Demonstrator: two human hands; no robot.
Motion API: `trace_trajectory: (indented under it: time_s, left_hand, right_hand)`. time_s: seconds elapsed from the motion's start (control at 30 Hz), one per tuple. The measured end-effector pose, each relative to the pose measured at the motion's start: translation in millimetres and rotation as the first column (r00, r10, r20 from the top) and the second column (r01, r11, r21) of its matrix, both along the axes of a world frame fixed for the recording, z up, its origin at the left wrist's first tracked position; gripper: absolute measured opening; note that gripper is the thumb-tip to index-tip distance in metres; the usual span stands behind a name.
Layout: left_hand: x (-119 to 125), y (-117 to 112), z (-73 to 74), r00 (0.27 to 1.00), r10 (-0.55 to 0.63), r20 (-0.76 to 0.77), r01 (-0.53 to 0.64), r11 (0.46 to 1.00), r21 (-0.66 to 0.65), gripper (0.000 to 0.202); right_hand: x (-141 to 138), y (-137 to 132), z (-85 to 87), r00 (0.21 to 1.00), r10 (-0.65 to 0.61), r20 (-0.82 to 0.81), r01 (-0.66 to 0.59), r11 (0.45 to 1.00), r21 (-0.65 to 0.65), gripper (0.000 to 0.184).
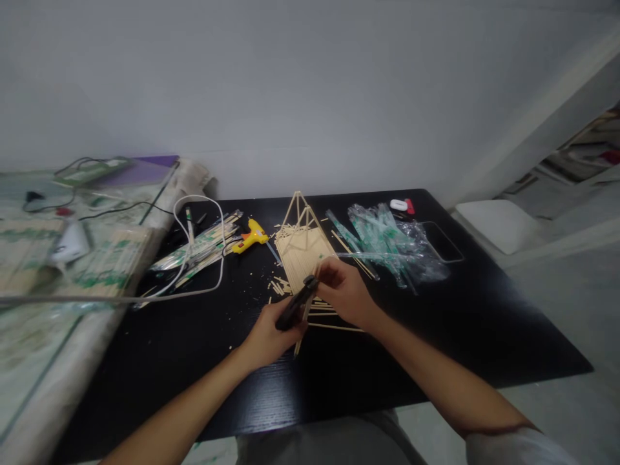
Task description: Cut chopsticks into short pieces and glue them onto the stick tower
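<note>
My left hand (271,329) is closed round a dark pair of cutters (296,303), jaws pointing up and right. My right hand (341,287) pinches a thin wooden stick (304,323) at the cutter's jaws. Just beyond both hands lies a flat panel of glued wooden sticks (304,253) with a pyramid-shaped stick frame (300,210) rising from its far end. Loose sticks (334,320) lie under and beside my right hand, and short offcuts (278,286) are scattered left of the panel. All rests on a black table (436,323).
A yellow glue gun (250,237) lies left of the panel, beside wrapped chopstick packs (203,252) and a white looped cable (213,213). Empty clear wrappers (387,242) pile up at the right. A cluttered side surface (58,258) borders the table's left; a white pillow (489,223) lies right.
</note>
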State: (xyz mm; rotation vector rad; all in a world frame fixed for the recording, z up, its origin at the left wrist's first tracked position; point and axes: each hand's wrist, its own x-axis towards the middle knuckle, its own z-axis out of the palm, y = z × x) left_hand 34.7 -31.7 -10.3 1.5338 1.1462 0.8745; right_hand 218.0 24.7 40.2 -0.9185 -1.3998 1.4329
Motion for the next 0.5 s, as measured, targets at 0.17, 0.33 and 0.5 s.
trace_trajectory:
  time_s: [0.17,0.33,0.5]
  left_hand:
    - [-1.1,0.2,0.6,1.000,-0.013,0.029,0.013,1.000,-0.011,0.008]
    - [0.0,-0.2,3.5,0.999,-0.022,0.038,0.023,1.000,-0.004,0.007]
    - [-0.6,-2.4,1.4,0.999,-0.032,0.006,0.032,0.999,0.023,0.007]
  right_hand:
    - [2.5,4.0,-4.8,1.000,-0.004,-0.019,0.004,1.000,-0.006,0.028]
    - [2.7,4.6,-3.9,0.999,0.023,-0.045,-0.024,1.000,-0.019,0.031]
    - [0.1,3.5,-3.6,0.998,0.032,-0.056,-0.033,0.999,-0.012,0.035]
